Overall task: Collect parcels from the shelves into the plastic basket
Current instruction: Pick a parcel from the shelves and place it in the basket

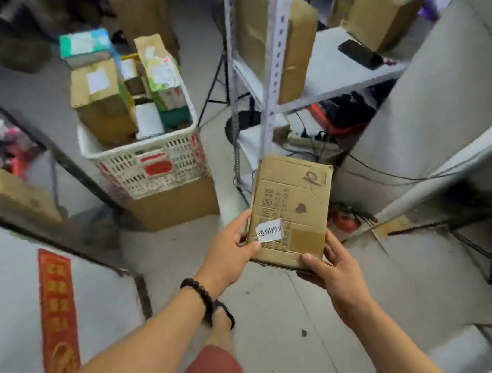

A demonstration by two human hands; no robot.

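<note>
- Hands come first: the left hand grips the near left edge of a parcel, with the thumb on top beside its white label. The right hand holds the near right corner, thumb on top and fingers under.
- Parcel is a flat cardboard box, held about level above the floor, in front of the body. I think the two hands keep it steady and keep the label side up for reading.
- Basket stands farther off to the left, well apart from the parcel. It sits on a carton, probably so it is easier to reach. It is nearly full, and the boxes inside mostly stand on end, which saves room.
- Shelf rises behind the parcel, with tall boxes and a dark phone on it.
</note>
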